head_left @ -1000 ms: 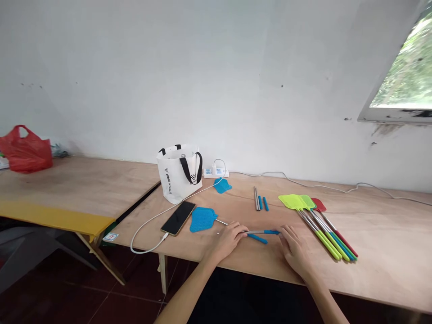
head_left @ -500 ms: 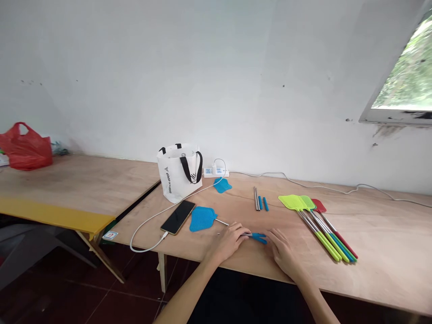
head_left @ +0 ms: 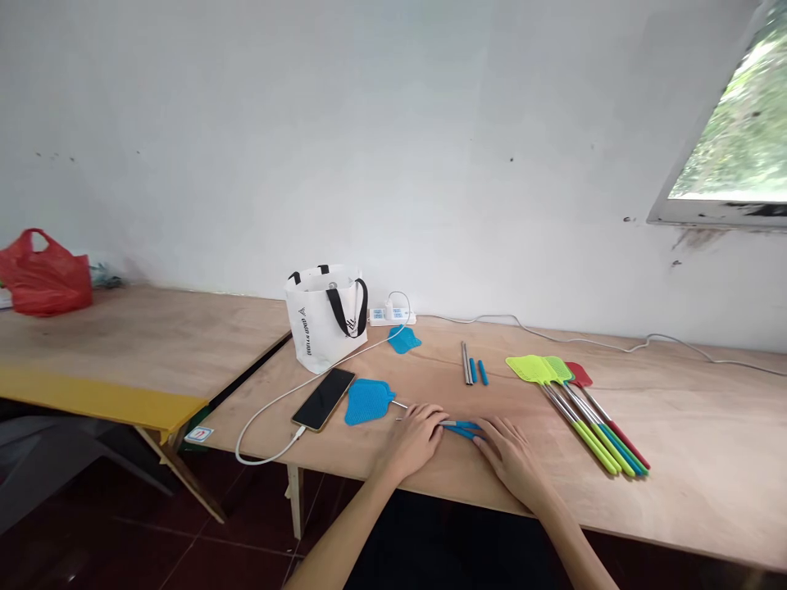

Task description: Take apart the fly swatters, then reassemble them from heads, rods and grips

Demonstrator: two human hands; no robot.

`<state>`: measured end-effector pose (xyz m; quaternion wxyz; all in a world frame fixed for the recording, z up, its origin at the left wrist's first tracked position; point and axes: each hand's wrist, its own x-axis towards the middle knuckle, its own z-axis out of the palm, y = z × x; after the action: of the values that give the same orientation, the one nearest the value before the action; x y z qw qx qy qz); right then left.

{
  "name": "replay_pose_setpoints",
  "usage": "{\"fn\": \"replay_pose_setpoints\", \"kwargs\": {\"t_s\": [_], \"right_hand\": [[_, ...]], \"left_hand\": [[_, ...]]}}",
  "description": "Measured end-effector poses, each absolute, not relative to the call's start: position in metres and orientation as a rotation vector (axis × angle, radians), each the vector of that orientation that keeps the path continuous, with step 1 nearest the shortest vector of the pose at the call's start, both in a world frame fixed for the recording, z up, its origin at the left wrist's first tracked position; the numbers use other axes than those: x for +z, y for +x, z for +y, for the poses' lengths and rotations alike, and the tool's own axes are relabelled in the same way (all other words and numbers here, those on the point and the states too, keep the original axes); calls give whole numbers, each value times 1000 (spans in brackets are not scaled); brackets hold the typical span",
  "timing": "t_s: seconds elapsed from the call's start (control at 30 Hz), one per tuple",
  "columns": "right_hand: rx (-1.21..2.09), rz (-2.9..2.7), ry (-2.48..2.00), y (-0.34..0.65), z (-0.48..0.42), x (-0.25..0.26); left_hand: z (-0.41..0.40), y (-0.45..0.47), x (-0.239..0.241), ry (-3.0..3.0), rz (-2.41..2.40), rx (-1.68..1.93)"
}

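Observation:
My left hand (head_left: 416, 441) is closed over the thin metal rods of a blue fly swatter, pressed near the tabletop. The swatter's blue mesh head (head_left: 369, 401) lies flat to the left, its rod running under my fingers. A second rod tip shows just beside that hand. Between my hands are two blue handles (head_left: 462, 429), crossing at a narrow angle. My right hand (head_left: 509, 457) has its fingers on their right ends, which it partly hides. Beyond my hands lie loose metal rods (head_left: 466, 363), short blue grips (head_left: 483, 373) and another blue swatter head (head_left: 404, 339).
Several fly swatters (head_left: 578, 410) in yellow-green, blue, green and red lie together on the right. A phone (head_left: 324, 400) on a white cable lies at left. Behind it stand a white bag (head_left: 323, 328) and a power strip (head_left: 393, 315). A red bag (head_left: 49, 274) sits on the neighbouring table.
My right hand has shifted slightly left, its fingers now covering the right ends of the blue handles. The handles have turned slightly. My left hand stays nearly in place.

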<state>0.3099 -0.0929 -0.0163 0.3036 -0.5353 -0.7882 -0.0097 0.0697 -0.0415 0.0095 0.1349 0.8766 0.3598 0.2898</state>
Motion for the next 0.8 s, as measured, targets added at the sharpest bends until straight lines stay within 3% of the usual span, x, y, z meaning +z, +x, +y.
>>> {"fn": "replay_pose_setpoints", "kwargs": {"t_s": [0.37,0.8], "right_hand": [[116,-2181,-1308,304,-100,1],[-187,-2123,-1491,310,-93,-21]], "left_hand": [[-46,72,16,2532,1099,833],[-43,72,6,2466,1241,899]]}}
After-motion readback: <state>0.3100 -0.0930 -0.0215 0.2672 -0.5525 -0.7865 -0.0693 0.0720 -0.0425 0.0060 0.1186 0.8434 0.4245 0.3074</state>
